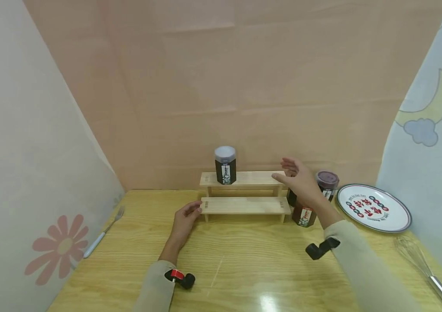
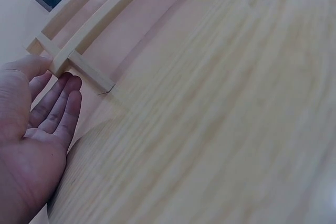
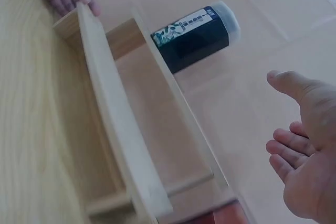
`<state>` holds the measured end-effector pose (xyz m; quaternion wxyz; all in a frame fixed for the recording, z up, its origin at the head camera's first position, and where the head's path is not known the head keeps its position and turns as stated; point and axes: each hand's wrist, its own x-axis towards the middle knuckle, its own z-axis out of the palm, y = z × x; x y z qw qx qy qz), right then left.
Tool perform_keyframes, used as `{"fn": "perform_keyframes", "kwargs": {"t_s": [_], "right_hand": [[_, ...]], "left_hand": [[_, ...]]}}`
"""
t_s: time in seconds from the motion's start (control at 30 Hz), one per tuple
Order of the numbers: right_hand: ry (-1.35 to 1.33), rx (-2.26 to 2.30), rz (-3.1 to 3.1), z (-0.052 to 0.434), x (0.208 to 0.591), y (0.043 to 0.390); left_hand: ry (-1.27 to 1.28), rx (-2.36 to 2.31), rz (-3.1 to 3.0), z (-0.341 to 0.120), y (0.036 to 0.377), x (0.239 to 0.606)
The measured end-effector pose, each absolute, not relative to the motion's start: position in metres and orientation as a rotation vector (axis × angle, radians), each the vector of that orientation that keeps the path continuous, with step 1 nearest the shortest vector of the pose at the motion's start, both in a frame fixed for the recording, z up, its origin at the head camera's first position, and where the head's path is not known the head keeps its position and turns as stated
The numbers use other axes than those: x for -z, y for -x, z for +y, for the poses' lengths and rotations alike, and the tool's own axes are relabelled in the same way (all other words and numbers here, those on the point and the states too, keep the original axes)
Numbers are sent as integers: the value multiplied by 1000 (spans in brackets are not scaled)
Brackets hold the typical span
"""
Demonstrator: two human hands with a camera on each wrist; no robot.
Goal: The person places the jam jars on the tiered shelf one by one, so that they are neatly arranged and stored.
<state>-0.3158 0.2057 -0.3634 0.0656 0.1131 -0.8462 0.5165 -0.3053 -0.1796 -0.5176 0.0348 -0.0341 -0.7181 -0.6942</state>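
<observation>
A two-step wooden shelf [image 1: 245, 205] stands at the back of the table. My left hand [image 1: 184, 220] pinches the left end of its lower step, thumb above and fingertips beneath, as the left wrist view [image 2: 44, 108] shows. On the upper step's left part stands a dark jar [image 1: 226, 169] with a whitish lid, upright. My right hand [image 1: 300, 182] is raised by the upper step's right end, thumb apart from the fingers, holding nothing. Behind and below it, partly hidden, are a red-brown jar [image 1: 304, 216] and a dark jar with a purplish lid [image 1: 327, 178].
An oval white plate [image 1: 392, 219] with red lettering lies at the right, against the side wall. A wire whisk [image 1: 424, 264] rests in front of it. Near the left wall is a fork [image 1: 104, 232] with a pale handle. A cloth backdrop rises directly behind the shelf.
</observation>
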Motion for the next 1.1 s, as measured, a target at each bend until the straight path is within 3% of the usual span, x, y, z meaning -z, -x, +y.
{"fn": "perform_keyframes", "kwargs": {"t_s": [0.5,1.1], "right_hand": [[-199,-1313,-2608,276,402,262],[-108,-1444,-2625,290,454,276]], "left_hand": [[64,2119,-2225,-180,305,517],[68,2123,-2207,-179,305,517]]}}
